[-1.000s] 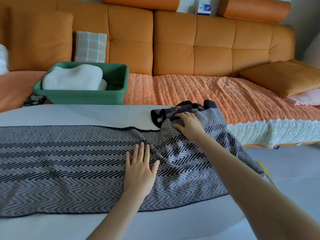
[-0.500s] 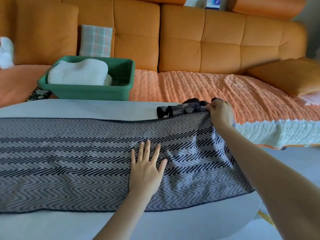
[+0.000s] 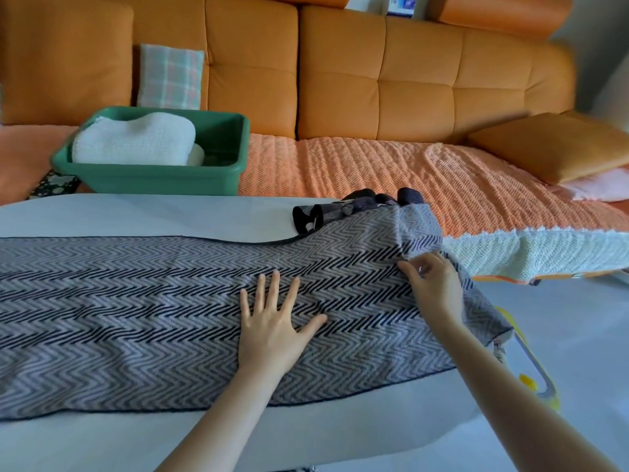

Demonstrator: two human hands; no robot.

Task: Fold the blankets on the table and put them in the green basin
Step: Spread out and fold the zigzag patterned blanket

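Right hand [image 3: 434, 284] nearer; blanket [image 3: 136, 318] lengthwise left-right

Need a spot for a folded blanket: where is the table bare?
Bare table: the far strip between the chevron blanket and the green basin, and the near strip below its hem, crossed by forearms. Crowded at right end: dark cloth, right hand.

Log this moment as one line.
left hand flat on chevron blanket | right hand pinching its right edge | white blanket in green basin
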